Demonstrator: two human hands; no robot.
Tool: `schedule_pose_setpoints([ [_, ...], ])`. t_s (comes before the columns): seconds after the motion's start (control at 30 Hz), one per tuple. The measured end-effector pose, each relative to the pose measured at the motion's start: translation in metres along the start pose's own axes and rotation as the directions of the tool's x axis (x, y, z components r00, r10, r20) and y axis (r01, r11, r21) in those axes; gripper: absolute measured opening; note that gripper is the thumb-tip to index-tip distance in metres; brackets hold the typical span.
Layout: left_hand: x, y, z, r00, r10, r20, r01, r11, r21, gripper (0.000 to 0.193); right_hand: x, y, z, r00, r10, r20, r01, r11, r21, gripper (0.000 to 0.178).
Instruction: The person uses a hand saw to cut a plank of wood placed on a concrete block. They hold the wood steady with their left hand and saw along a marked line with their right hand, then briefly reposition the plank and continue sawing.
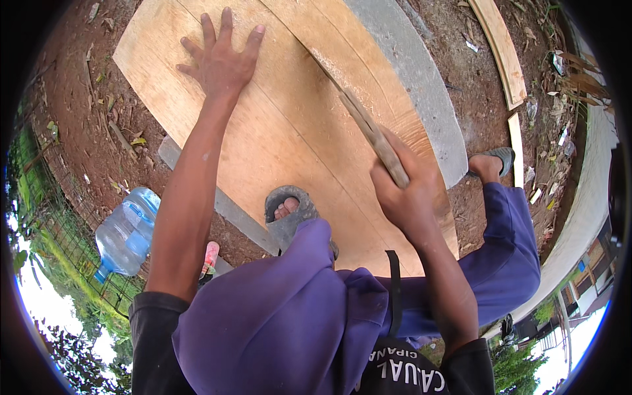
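Note:
A large sheet of plywood [276,125] lies beneath both hands, with thin dark lines running along it. My left hand [226,64] rests flat on its far left part, fingers spread. Closed around a wooden handle, my right hand [409,187] grips a handsaw [372,133]. The saw shows nearly edge-on, its thin blade pointing away and to the left along a dark line in the sheet. Pale sawdust is scattered beside the blade. How deep the blade sits in the wood I cannot tell. My sandalled foot [289,214] stands on the near part of the plywood.
Grey slabs [431,92] show under the sheet's right and left edges. A clear blue water jug [128,230] lies on its side at the left, by a wire fence. Wooden strips [503,52] lie on the dirt at the right, near my other foot [490,164].

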State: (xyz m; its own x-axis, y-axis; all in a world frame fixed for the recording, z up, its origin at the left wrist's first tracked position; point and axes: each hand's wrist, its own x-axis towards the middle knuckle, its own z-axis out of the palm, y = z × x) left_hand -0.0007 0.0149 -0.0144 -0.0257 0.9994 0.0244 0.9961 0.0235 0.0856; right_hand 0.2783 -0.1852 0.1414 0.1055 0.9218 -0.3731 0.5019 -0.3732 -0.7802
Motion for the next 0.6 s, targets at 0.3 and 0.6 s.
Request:
schedule_pose_setpoints([
  [0.3,-0.004,-0.001,-0.004,0.999,-0.033,0.01,0.033,0.999,0.027,0.086,-0.085,-0.014,-0.055,0.993,0.107,0.054,-0.106,0.994,-0.031,0.054],
  [0.6,-0.002,-0.01,-0.003,0.999,-0.035,0.004,0.035,0.999,0.022,0.09,-0.045,0.001,-0.027,0.999,0.0,0.038,0.002,0.998,-0.06,0.055],
])
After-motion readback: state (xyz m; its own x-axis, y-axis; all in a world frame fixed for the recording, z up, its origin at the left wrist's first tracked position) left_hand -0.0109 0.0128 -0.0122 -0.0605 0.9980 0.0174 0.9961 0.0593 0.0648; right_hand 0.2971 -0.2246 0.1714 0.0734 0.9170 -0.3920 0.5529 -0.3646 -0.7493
